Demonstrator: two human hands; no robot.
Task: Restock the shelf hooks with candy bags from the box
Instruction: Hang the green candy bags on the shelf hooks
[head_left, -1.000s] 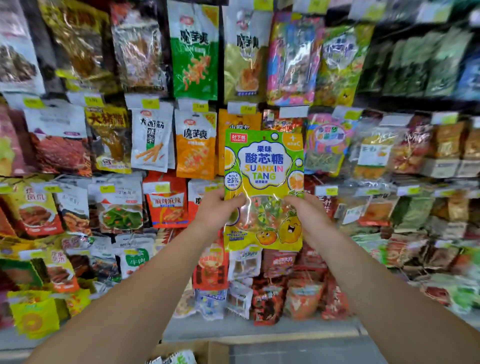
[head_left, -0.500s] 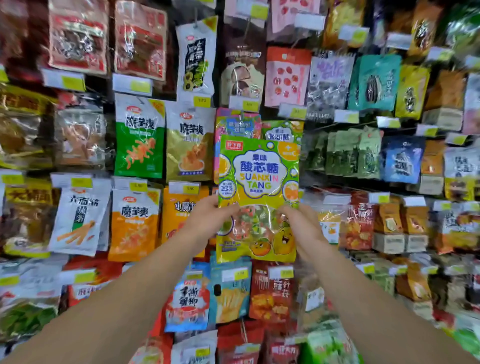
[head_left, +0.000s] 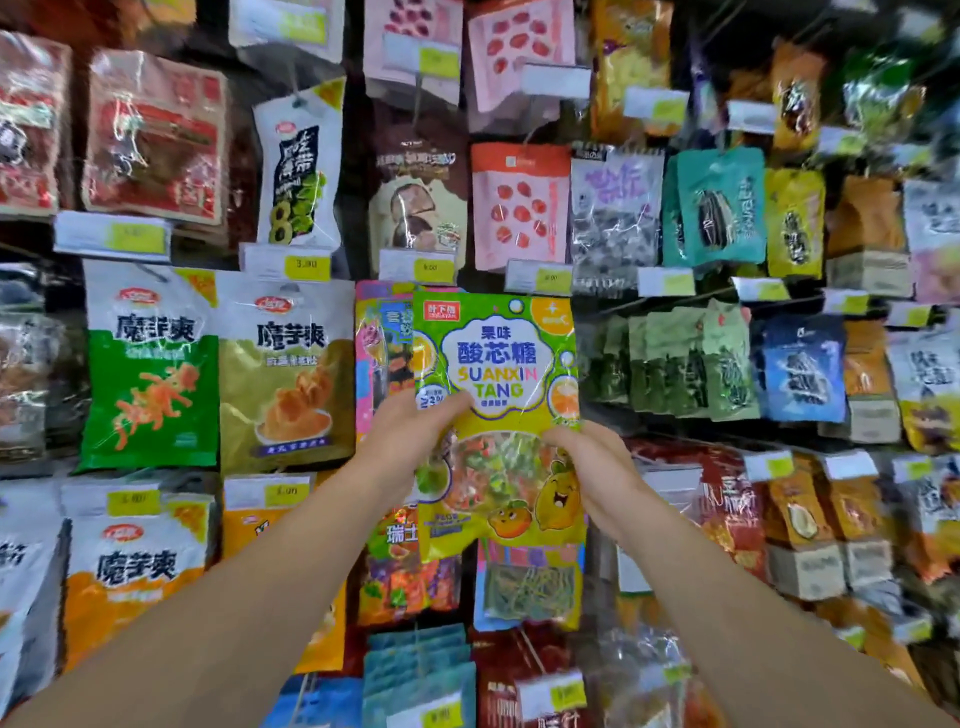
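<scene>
Both hands up at the rack: the left hand (head_left: 410, 441) pinches the candy bag (head_left: 501, 415) at its nine o'clock edge, the right hand (head_left: 592, 467) grips it at four o'clock. The bag stands upright, top edge just under a price tag (head_left: 537, 277). Green bag (head_left: 150, 369) and olive bag (head_left: 288, 369) hang at nine o'clock, orange bag (head_left: 519, 205) at twelve, dark-green packs (head_left: 680, 364) at three.

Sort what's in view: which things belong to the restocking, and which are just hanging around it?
In play: candy bag, left hand, right hand.
Bystanders: green snack bag, teal seed bag, price tag.
</scene>
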